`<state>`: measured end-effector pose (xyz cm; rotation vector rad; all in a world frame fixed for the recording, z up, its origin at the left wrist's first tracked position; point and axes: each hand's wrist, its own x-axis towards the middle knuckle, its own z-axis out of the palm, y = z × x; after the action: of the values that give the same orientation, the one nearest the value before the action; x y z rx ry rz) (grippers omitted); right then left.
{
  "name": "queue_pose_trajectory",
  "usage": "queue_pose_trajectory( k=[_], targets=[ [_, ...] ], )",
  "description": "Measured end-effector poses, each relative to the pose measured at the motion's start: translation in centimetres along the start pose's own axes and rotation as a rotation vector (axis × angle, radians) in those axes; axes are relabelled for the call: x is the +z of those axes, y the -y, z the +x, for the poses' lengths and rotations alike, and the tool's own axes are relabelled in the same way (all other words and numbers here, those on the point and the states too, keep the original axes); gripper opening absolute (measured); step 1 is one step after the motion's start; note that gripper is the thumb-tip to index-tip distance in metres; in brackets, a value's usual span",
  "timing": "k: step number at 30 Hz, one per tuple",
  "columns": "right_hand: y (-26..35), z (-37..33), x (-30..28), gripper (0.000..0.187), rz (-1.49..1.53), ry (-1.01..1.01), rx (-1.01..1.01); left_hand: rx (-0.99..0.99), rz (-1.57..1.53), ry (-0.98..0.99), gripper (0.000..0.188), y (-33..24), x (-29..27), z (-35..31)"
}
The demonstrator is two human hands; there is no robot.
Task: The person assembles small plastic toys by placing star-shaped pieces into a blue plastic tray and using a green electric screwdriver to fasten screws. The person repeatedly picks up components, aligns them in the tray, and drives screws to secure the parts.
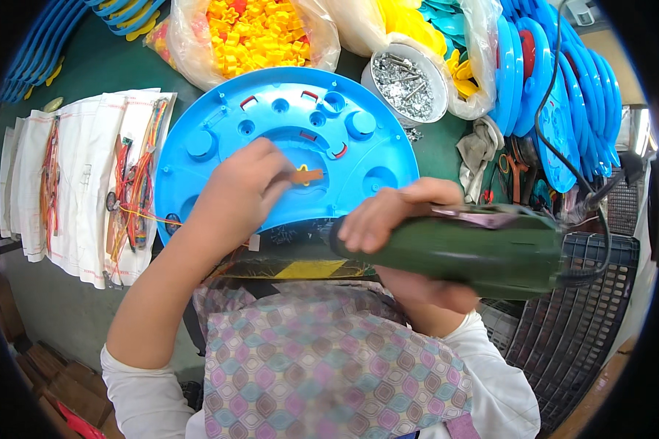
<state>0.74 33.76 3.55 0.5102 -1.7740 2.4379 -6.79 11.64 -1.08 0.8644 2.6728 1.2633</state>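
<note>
A blue half-round plastic shell [216, 110] lies in front of me, its inside with posts and round recesses facing up. Over its middle, my left hand [252, 179] is closed, fingertips pinching one end of a small brown circuit board [309, 175]. A yellow piece [304, 170] shows right by the board; whether it is seated in the shell I cannot tell. My right hand [392, 212] wraps round a thick green electric screwdriver [461, 252], tilted nearly level at the shell's near right edge. Its tip is hidden behind my fingers.
Bags of yellow star-shaped parts [260, 40] and a white tub of screws [410, 84] stand beyond the shell. White sheets with wire bundles [88, 183] lie left. Stacked blue shells [556, 88], a grey glove [479, 154] and the screwdriver's black cord [556, 150] are right.
</note>
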Motion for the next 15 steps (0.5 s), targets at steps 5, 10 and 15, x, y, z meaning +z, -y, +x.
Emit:
queue_pose_trajectory(
  k=[5, 10, 15],
  targets=[
    [-0.2, 2.9, -0.5, 0.114, 0.12, 0.03, -0.199, -0.029, -0.164, 0.109, 0.017, -0.6, -1.5, -0.2],
    [-1.1, 4.6, -0.4, 0.114, 0.168, 0.024, -0.227, 0.009, -0.083, 0.062, 0.018, -1.2, -0.7, 0.1],
    [-1.5, 5.4, -1.5, 0.107, 0.218, 0.119, -0.211, -0.002, -0.022, 0.031, 0.014, -0.7, -0.1, 0.3]
  ],
)
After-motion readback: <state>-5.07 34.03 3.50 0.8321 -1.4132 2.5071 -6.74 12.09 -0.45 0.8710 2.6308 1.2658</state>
